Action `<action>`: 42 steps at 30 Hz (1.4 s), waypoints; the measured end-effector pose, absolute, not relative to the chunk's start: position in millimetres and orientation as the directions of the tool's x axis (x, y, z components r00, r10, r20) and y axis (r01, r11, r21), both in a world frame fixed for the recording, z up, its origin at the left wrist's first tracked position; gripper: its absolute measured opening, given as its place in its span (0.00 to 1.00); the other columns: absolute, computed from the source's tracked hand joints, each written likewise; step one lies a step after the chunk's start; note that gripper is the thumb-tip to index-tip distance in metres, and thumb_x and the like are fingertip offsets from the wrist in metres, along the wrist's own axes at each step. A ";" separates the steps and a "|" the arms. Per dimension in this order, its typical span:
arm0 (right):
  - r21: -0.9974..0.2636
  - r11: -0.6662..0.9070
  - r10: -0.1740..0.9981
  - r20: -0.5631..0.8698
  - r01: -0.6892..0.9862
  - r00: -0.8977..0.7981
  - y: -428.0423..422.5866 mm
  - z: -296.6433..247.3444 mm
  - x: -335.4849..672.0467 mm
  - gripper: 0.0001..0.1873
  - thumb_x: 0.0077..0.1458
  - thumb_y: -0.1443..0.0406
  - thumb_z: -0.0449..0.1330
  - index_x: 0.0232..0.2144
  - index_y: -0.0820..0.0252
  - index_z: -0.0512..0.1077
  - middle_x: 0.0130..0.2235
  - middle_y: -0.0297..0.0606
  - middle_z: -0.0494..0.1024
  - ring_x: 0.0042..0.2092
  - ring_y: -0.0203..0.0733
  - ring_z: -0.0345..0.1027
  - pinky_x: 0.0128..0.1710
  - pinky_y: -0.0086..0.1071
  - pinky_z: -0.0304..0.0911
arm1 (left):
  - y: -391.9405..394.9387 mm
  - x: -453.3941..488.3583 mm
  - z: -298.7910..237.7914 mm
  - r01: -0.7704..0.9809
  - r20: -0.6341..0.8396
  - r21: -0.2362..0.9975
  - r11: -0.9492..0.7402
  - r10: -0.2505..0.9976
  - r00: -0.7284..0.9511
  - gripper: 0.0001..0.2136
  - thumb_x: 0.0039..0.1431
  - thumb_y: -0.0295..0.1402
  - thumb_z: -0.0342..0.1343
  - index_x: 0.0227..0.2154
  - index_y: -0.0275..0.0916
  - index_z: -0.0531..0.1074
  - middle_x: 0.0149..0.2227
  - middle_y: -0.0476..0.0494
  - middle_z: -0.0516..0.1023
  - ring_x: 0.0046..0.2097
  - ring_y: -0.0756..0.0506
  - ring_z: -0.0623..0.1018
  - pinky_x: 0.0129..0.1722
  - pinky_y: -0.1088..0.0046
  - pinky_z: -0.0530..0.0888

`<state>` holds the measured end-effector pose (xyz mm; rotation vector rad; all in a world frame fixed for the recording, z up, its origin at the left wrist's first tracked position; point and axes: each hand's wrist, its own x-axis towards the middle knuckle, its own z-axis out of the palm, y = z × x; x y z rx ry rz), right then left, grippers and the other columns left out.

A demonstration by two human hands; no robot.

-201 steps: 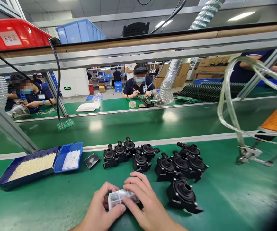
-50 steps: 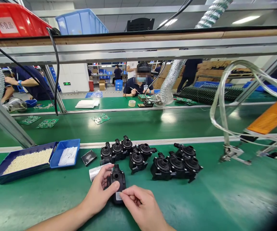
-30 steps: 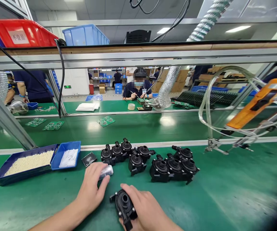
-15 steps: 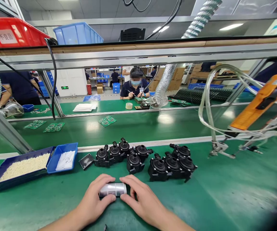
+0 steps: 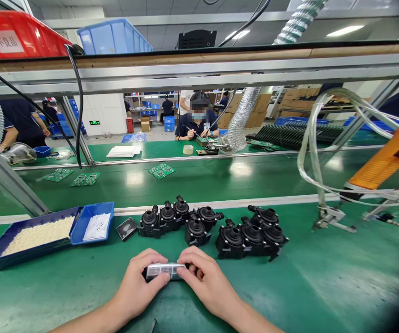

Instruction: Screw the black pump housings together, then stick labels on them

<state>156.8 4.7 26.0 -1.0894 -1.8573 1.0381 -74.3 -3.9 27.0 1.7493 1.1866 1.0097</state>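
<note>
Between my hands, just above or on the green bench, lies a small silver label roll (image 5: 165,270) with pale dividing lines across its shiny face. My left hand (image 5: 137,280) is closed round its left end, thumb in front and fingers behind. The thumb and forefinger of my right hand (image 5: 208,282) pinch at its right end, the other fingers curled in. Beyond the hands stand several black pumps (image 5: 196,230) with round tops and side spouts, and another cluster of black pumps (image 5: 252,235) to the right.
At left sit a dark blue tray (image 5: 34,259) of cream-coloured pieces and a blue bin (image 5: 109,226) with white strips. A small black box (image 5: 127,229) lies beside them. Circuit boards (image 5: 161,171) rest on the belt. An orange tool (image 5: 382,159) with clear hoses stands right. A co-worker (image 5: 196,122) sits opposite.
My right hand's thumb and fingers have closed onto the roll's right end. The roll has turned, showing a flatter, narrower face. The whole view has shifted slightly.
</note>
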 end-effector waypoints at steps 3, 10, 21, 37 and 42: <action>-0.910 0.305 0.921 0.206 0.282 -0.330 1.3 25.5 152.9 0.10 0.70 0.58 0.60 0.38 0.55 0.77 0.42 0.37 0.74 0.35 0.40 0.66 0.31 0.32 0.58 | -4.9 -73.1 28.8 0.290 0.209 0.917 -0.272 0.950 0.231 0.04 0.61 0.35 0.66 0.37 0.43 0.82 0.38 0.44 0.81 0.40 0.43 0.79 0.41 0.68 0.73; -0.927 0.287 0.931 0.210 0.243 -0.299 -0.4 22.0 146.4 0.14 0.72 0.55 0.57 0.36 0.56 0.72 0.38 0.34 0.70 0.35 0.40 0.62 0.33 0.33 0.57 | -4.9 -70.2 23.2 0.137 0.284 0.939 -0.315 0.937 0.204 0.05 0.64 0.35 0.64 0.33 0.41 0.80 0.36 0.43 0.82 0.43 0.41 0.79 0.46 0.66 0.73; -0.830 0.436 0.892 0.349 0.346 -0.288 -2.7 15.7 150.0 0.16 0.74 0.58 0.56 0.33 0.56 0.71 0.33 0.34 0.71 0.33 0.41 0.64 0.33 0.34 0.57 | -5.8 -71.9 24.4 0.187 0.051 0.980 -0.074 0.991 0.123 0.17 0.60 0.47 0.66 0.27 0.37 0.80 0.27 0.47 0.77 0.31 0.47 0.71 0.34 0.73 0.65; -0.736 0.576 0.817 0.503 0.355 -0.281 -2.6 32.5 155.6 0.21 0.69 0.68 0.60 0.60 0.45 0.65 0.40 0.32 0.81 0.52 0.52 0.69 0.56 0.48 0.66 | -3.2 -69.3 13.2 0.012 0.021 1.000 -0.024 0.981 0.195 0.17 0.60 0.47 0.66 0.38 0.37 0.78 0.32 0.46 0.79 0.34 0.48 0.73 0.36 0.75 0.69; -0.678 0.619 0.781 0.585 0.396 -0.219 -2.1 28.0 156.5 0.26 0.68 0.68 0.61 0.64 0.49 0.60 0.42 0.34 0.82 0.53 0.53 0.70 0.59 0.50 0.64 | -1.4 -68.4 13.1 -0.005 0.043 0.999 -0.043 0.982 0.184 0.18 0.64 0.48 0.64 0.32 0.35 0.77 0.31 0.46 0.78 0.34 0.48 0.72 0.35 0.75 0.68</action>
